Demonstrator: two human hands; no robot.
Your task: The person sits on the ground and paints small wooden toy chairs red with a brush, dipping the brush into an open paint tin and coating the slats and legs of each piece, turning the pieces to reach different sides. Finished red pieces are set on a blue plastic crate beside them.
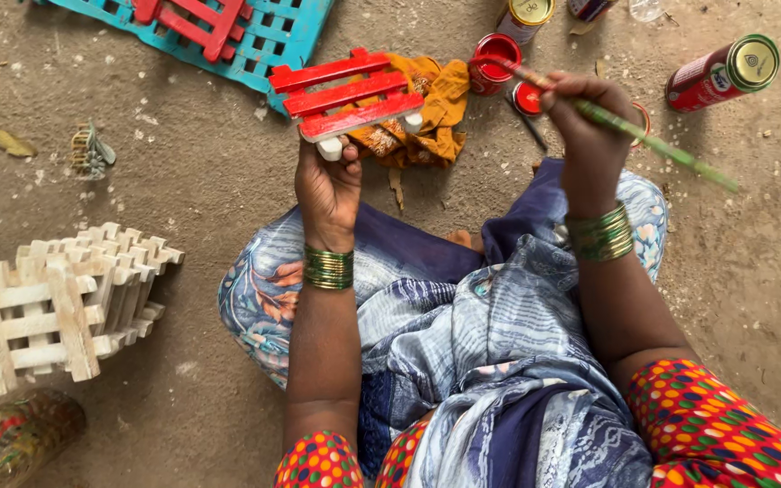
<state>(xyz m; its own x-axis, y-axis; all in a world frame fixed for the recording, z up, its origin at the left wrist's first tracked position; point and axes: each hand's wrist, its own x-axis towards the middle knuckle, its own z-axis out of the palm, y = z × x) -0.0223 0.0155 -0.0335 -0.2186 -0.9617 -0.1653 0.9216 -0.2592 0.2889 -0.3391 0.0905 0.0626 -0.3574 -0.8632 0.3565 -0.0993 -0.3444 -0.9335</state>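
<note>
The left hand (pixel 329 185) pinches a small slatted fence piece (pixel 350 95) at twelve o'clock: slats red, feet still bare. The right hand (pixel 589 136) grips a brush (pixel 644 136) dipped in the paint pot (pixel 494 59). Unpainted pieces (pixel 56 303) wait at nine o'clock.

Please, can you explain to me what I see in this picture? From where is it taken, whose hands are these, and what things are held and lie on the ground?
The single picture comes from a camera worn on a person's head, looking down at their own lap and hands. The person sits on a sandy ground. The left hand holds a small slatted wooden piece, painted red with unpainted ends. The right hand holds a green paintbrush, its tip at a small open pot of red paint. Nearby lie an orange cloth, a stack of unpainted slatted pieces, a turquoise lattice panel and a red can on its side.
</note>
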